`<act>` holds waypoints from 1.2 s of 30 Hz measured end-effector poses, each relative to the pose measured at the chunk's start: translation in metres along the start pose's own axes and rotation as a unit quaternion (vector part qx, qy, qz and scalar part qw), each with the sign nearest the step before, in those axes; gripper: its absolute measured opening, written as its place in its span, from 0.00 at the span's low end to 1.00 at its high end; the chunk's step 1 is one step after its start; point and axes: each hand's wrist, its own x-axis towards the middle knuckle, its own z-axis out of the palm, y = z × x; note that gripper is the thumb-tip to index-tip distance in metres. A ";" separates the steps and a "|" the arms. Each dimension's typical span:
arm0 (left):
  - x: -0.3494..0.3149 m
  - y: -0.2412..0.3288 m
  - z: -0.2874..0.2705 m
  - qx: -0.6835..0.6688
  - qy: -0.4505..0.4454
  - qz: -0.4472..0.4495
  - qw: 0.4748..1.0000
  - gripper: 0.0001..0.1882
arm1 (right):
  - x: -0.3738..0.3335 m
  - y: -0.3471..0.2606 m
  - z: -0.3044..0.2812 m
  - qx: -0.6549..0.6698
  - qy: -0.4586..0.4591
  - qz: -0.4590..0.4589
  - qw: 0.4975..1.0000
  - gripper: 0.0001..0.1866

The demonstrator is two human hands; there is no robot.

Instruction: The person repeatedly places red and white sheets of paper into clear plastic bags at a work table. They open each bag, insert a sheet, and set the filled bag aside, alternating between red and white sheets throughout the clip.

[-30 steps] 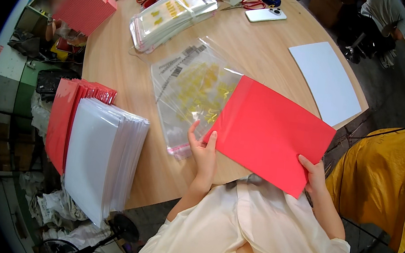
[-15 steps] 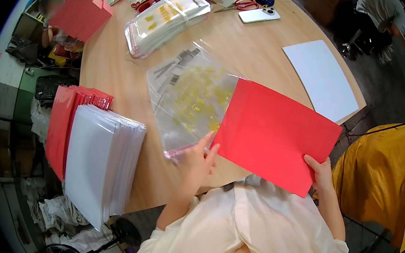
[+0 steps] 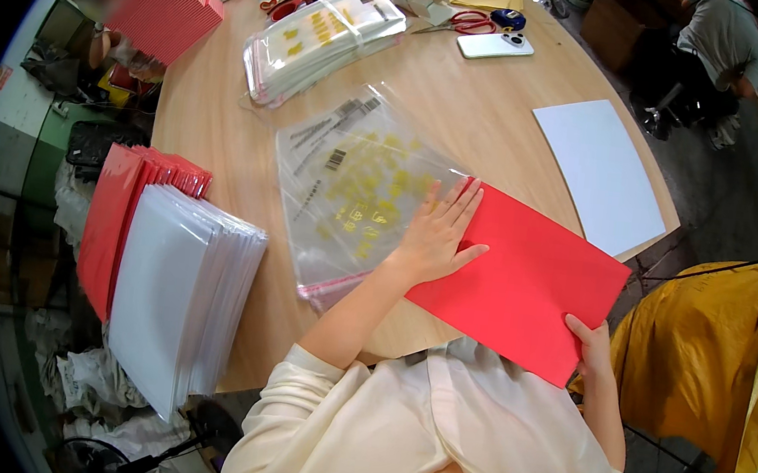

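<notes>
A flat red card (image 3: 527, 280) lies partly over the table's front edge. My right hand (image 3: 596, 347) grips its lower right corner, thumb on top and the other fingers underneath. Flat across the card's left edge rests my left hand (image 3: 439, 234), fingers stretched out and thumb apart. Beneath those fingers is the right side of a clear plastic bag (image 3: 306, 229) with yellow print and a pink strip at its lower edge. Whether the card's edge is inside the bag is hidden by my left hand.
White packed sheets (image 3: 167, 279) and red ones (image 3: 107, 226) stand stacked at left. A banded bundle of clear bags (image 3: 316, 45), scissors (image 3: 471, 23), a phone (image 3: 496, 47) and pink stacks (image 3: 167, 16) lie farther back. A white sheet (image 3: 598, 172) is at right; a person (image 3: 723, 42) sits beyond.
My left hand has moved up and right, from the bag's lower edge onto the meeting line of bag and card. The card has shifted slightly downward, with my right hand still holding its corner.
</notes>
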 end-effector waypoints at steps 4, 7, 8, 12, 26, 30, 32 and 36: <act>-0.002 0.003 0.000 -0.018 -0.007 0.007 1.000 0.42 | 0.002 0.000 -0.002 0.022 -0.022 0.018 0.999 0.19; -0.002 0.004 0.001 -0.013 -0.020 0.012 1.000 0.43 | 0.002 0.000 -0.003 0.028 -0.022 0.017 0.999 0.19; -0.001 0.004 0.001 -0.008 -0.024 0.014 1.000 0.43 | 0.004 0.000 -0.004 0.025 -0.021 0.018 0.999 0.19; 0.002 0.015 -0.001 -0.029 -0.025 0.026 0.999 0.43 | 0.009 0.006 -0.005 0.030 -0.036 0.022 0.999 0.19; -0.069 0.035 -0.049 -0.046 -0.063 0.006 0.997 0.45 | 0.008 -0.007 -0.002 0.071 0.022 0.006 0.997 0.19; -0.094 0.036 -0.044 -0.038 -0.064 -0.002 0.997 0.45 | 0.011 -0.005 -0.003 0.070 0.014 0.004 0.997 0.20; -0.095 0.038 -0.042 -0.043 -0.055 0.000 0.998 0.46 | 0.013 -0.003 0.001 0.070 0.001 0.010 0.997 0.20; -0.097 0.047 -0.041 -0.079 -0.042 -0.013 0.996 0.44 | 0.014 -0.002 0.009 0.057 0.001 0.005 0.998 0.21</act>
